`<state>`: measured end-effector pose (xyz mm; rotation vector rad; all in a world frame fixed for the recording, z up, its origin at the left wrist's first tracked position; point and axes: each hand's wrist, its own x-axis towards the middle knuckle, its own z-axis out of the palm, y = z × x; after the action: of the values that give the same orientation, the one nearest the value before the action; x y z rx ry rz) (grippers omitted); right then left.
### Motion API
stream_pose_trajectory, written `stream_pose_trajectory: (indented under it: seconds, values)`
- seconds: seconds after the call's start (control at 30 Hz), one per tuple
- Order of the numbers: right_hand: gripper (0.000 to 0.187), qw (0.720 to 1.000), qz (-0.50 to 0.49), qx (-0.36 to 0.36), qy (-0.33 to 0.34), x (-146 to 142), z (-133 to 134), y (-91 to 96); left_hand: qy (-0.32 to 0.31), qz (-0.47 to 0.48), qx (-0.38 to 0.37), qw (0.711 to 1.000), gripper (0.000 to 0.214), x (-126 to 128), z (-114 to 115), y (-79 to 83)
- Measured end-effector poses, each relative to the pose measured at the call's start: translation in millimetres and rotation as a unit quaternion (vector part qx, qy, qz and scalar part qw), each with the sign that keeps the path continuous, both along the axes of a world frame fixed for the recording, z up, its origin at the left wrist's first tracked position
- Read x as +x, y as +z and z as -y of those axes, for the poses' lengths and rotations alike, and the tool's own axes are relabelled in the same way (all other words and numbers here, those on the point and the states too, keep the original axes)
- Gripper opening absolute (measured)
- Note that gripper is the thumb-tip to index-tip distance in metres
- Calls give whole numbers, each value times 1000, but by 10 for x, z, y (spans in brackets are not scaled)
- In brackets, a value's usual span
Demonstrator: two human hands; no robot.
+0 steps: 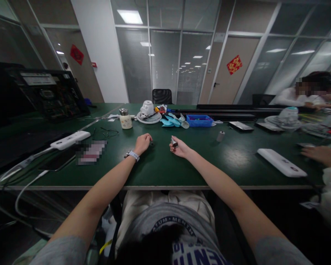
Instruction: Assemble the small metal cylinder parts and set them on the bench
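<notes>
My right hand [182, 148] is closed around a small silver metal cylinder [174, 143], which is tilted with its dark end toward me. My left hand [142, 143], with a watch on its wrist, is held to the left, its fingers curled together. A tiny dark piece [151, 143] shows at its fingertips, too small to name. The two hands are apart, just above the green table [160, 171]. Another silver cylinder [220, 136] stands on the table to the right of my right hand.
Behind my hands are a white fan base [147, 109], light-blue fan blades [173, 120], a blue tray [199, 120] and a cream cup [126, 121]. White power strips lie left [70, 140] and right [281, 162]. A co-worker's hand [321, 155] is at the far right.
</notes>
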<state>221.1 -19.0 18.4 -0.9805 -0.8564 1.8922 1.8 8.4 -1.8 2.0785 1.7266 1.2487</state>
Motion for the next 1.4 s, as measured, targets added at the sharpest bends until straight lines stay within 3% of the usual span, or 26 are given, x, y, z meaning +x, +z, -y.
stream_pose_trajectory:
  seconds: [0.17, 0.47, 0.73, 0.87, 1.0, 1.1, 1.17, 1.23, 1.33, 1.4]
  values:
    - [29, 1000, 15, 1, -8, -14, -3, 3, -2, 3, 0, 1000, 27, -11, -5, -3]
    - [43, 999, -7, 0, 40, 19, -47, 19, 32, -23, 1, 999, 24, -6, 26, 27]
    - [45, 997, 14, -1, 73, 53, -91, 21, 44, -29, -15, 999, 25, -12, 23, 20]
    - [30, 998, 44, 25, 45, 29, -103, 18, 44, -33, -26, 998, 25, -14, 23, 20]
    - [27, 984, 142, 108, -20, 28, -138, -55, 43, -37, -29, 998, 25, -11, 26, 26]
    - [29, 936, 264, 218, -81, 132, -218, -119, 44, -41, -31, 998, 26, -9, 29, 28]
    - [32, 873, 351, 311, -137, 291, -291, -119, 46, -44, -35, 997, 27, -10, 29, 26]
    - [36, 788, 440, 378, -209, 529, -365, -80, 50, -48, -38, 997, 27, -11, 26, 22]
    - [41, 668, 564, 361, -325, 977, -459, -12, 53, -54, -42, 996, 27, -12, 19, 13]
    - [43, 631, 608, 302, -375, 1272, -515, -11, 51, -55, -44, 996, 27, -11, 15, 8]
